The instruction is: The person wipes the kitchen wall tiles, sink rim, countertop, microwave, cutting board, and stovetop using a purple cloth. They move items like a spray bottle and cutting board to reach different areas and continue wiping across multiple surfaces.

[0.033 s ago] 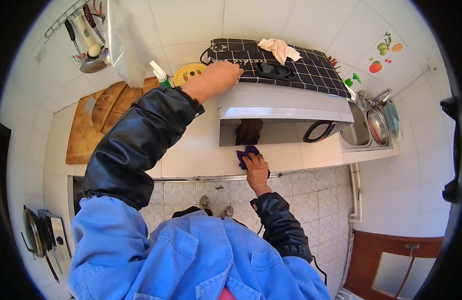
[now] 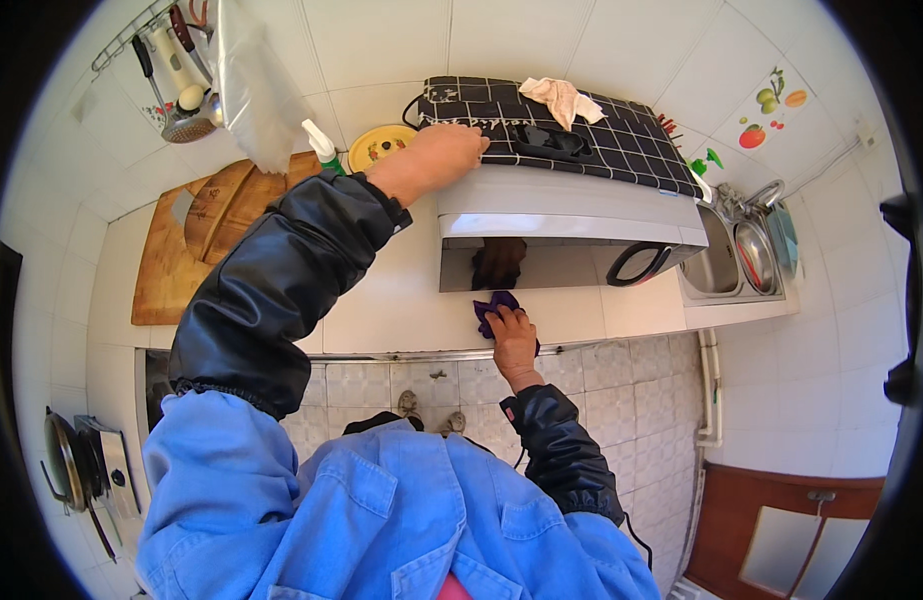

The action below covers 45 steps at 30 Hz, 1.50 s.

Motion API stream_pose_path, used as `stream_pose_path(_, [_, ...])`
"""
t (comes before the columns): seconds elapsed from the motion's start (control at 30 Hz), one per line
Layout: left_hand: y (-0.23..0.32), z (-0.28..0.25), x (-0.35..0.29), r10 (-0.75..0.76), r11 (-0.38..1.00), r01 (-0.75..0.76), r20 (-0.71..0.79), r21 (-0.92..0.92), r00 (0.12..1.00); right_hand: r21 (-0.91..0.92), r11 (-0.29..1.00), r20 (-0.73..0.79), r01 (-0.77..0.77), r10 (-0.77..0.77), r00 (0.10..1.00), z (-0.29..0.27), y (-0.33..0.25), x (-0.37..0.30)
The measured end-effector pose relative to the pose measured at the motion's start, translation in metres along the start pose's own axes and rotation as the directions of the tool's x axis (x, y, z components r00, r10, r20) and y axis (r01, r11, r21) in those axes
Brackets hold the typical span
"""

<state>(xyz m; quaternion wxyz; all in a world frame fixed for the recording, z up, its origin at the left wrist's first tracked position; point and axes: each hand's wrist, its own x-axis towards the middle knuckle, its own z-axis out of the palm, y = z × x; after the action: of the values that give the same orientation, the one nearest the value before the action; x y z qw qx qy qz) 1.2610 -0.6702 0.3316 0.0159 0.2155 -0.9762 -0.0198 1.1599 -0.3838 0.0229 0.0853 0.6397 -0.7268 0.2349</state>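
Note:
A silver microwave oven (image 2: 571,205) with a dark glass front stands on the white counter, a black cover with white checks (image 2: 621,150) over its top. My left hand (image 2: 436,160) is at the left front corner of that cover, fingers bent and closed on its edge; their undersides are hidden. Below the oven's front, at the counter edge, my right hand (image 2: 513,335) is closed on a dark purple cloth (image 2: 496,303) pressed to the counter. On the cover lie a black oblong object (image 2: 551,143) and a crumpled pale pink cloth (image 2: 561,101).
Wooden cutting boards (image 2: 166,270) lean at the left. Behind my left arm are a spray bottle (image 2: 324,148) and a round yellow patterned lid (image 2: 379,146). A steel sink (image 2: 719,255) with a tap is at the right. Utensils (image 2: 186,125) and a plastic bag (image 2: 251,90) hang at upper left.

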Motion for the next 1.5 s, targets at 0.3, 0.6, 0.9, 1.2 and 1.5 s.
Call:
stream_pose_path(0.3, [-0.002,0.029,-0.041,0.127,0.987,-0.143,-0.2,-0.068,0.971,0.036,0.998,-0.036,0.055,-0.053,0.998,-0.003,0.002,0.0])
stream_pose_path(0.6, [-0.008,0.069,-0.133,-0.28,0.902,-0.054,-0.678,-0.427,0.68,0.51,0.859,-0.162,0.035,0.057,0.985,-0.178,-0.041,0.046])
stream_pose_path(0.9, [0.034,0.226,-0.232,-0.354,0.843,0.289,-0.064,-0.454,0.933,-0.177,0.984,-0.145,0.039,-0.065,0.987,-0.244,-0.028,0.205])
stream_pose_path(1.2, [0.051,0.288,-0.256,-0.345,0.882,0.361,0.109,-0.304,0.932,-0.086,0.947,-0.054,0.311,-0.316,0.947,-0.192,-0.091,0.234])
stream_pose_path(1.5, [0.047,0.291,-0.265,-0.322,0.903,0.337,0.1,-0.268,0.942,-0.3,0.937,-0.057,-0.182,0.173,0.983,-0.255,0.053,0.207])
